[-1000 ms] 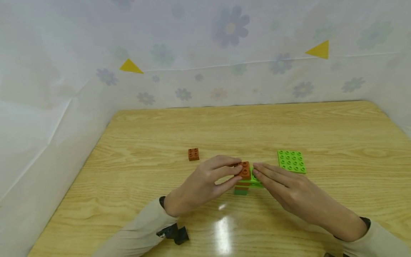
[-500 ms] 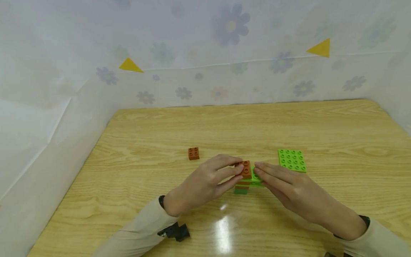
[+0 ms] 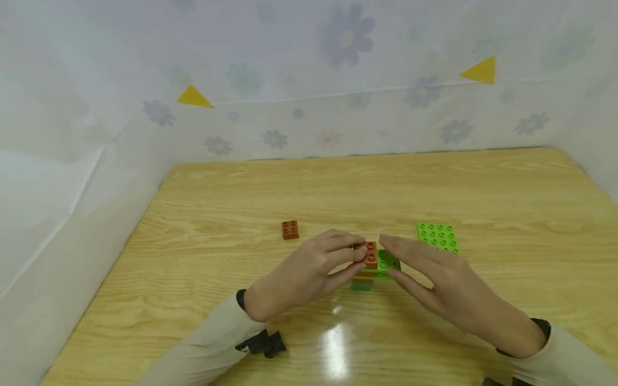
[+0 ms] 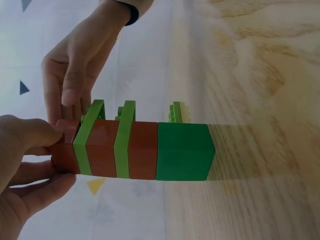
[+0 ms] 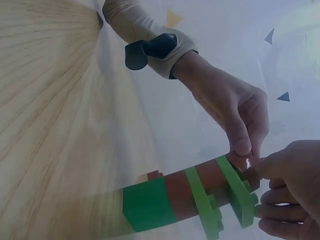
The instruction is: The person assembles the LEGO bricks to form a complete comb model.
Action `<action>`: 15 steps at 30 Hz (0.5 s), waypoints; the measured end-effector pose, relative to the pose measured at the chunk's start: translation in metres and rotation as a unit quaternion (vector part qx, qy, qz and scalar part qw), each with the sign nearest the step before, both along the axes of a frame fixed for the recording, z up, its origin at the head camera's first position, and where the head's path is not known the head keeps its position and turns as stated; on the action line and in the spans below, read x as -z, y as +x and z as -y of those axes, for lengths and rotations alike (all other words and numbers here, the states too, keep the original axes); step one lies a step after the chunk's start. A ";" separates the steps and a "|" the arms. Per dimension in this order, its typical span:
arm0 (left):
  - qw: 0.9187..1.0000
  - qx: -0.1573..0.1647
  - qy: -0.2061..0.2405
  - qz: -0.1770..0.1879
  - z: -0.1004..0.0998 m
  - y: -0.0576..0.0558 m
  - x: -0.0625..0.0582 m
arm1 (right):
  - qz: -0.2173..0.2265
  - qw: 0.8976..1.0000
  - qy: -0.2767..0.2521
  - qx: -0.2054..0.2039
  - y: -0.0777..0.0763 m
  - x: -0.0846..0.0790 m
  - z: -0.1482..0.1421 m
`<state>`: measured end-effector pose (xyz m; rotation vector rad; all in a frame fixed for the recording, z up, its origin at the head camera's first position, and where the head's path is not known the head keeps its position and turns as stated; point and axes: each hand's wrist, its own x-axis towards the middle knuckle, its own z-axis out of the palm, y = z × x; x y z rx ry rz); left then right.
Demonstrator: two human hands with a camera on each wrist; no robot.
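A tower of toy building bricks stands upright on the table, with a dark green brick (image 4: 182,151) at its base. Above that, reddish-brown bricks (image 4: 143,150) alternate with light green plates (image 4: 123,145), which stick out to one side. My left hand (image 3: 309,268) grips the topmost reddish-brown brick (image 3: 370,254) between thumb and fingers. Over the jutting end of the upper green plate (image 3: 388,261) is my right hand (image 3: 446,281), its fingers straight and thumb spread apart. In the right wrist view its fingertips lie close beside the tower's top; whether they touch is unclear.
Behind my left hand lies a loose reddish-brown brick (image 3: 290,229) on the wooden table (image 3: 232,198). A square light green plate (image 3: 438,236) lies behind my right hand, partly covered by it. White flowered sheeting (image 3: 299,128) borders the table's back and sides.
The right fingers have risen slightly and the thumb has spread away, showing more studs of the upper green plate. My left hand keeps its grip on the top brick.
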<state>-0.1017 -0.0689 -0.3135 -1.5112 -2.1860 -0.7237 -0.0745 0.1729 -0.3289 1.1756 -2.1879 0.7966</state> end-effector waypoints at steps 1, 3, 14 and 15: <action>1.000 0.001 0.003 0.003 0.000 0.000 0.001 | 0.017 1.000 -0.001 0.004 0.000 -0.002 0.002; 1.000 0.003 0.008 0.008 0.001 -0.001 0.002 | 0.052 0.999 0.000 0.008 -0.002 -0.006 0.007; 0.993 0.022 0.078 0.081 0.001 -0.003 0.011 | 0.086 0.996 -0.030 0.003 -0.010 -0.007 0.012; 0.994 0.023 0.076 0.079 0.001 -0.003 0.011 | 0.085 0.996 -0.031 0.004 -0.010 -0.007 0.012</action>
